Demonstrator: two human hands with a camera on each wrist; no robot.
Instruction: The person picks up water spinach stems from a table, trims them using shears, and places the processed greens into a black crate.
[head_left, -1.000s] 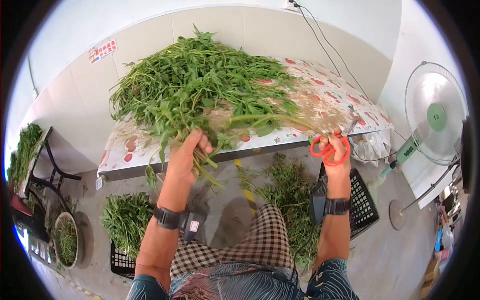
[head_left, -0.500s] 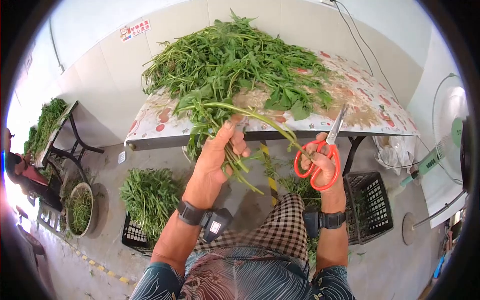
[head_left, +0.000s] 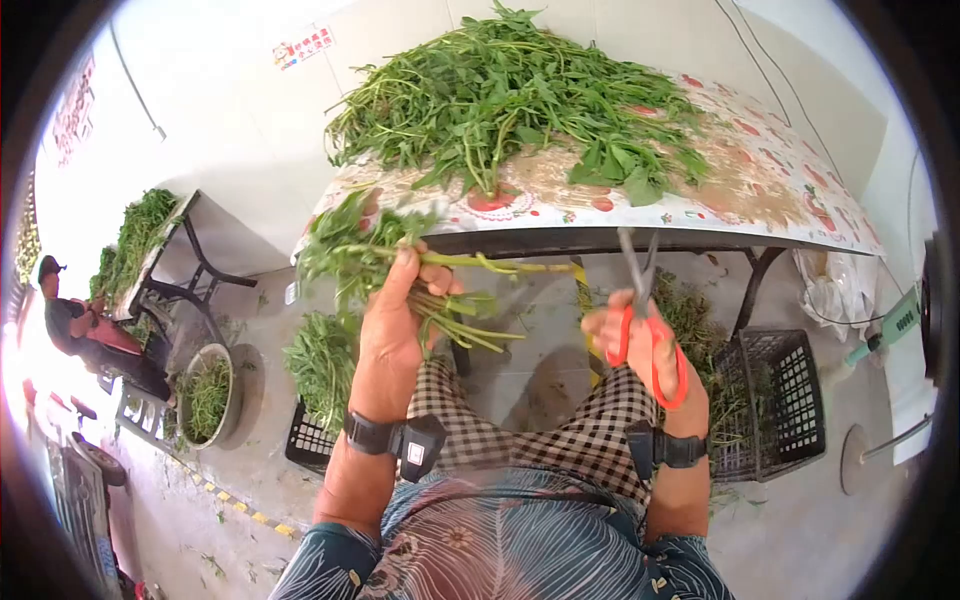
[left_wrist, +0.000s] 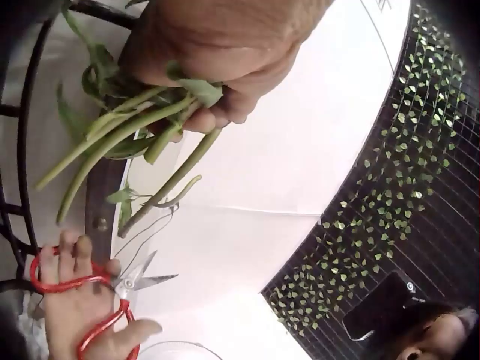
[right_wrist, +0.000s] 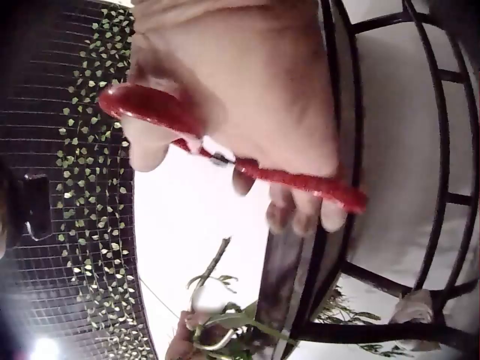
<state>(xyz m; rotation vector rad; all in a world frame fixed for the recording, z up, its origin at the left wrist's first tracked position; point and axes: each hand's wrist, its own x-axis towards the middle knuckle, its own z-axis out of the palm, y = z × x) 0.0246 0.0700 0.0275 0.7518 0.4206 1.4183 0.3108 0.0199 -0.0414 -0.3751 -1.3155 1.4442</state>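
Observation:
In the head view my left hand grips a bunch of leafy green stems, its leaves to the left and bare stem ends to the right. One longer stem sticks out above the rest. My right hand holds red-handled scissors apart from the bunch, blades spread and pointing toward the table. In the left wrist view the thumb and fingers pass through the scissors' red loops, below the cut-looking stem ends. The right wrist view shows a red loop around the thumb.
A heap of greens covers much of the patterned table. Black crates stand on the floor either side, one with greens. A basin, another person and a side table are left; a fan is right.
The long stem reached across to the right hand earlier; now that hand is away from it, with the scissor blades spread. The bunch has come off the table edge toward the body. The view has shifted left.

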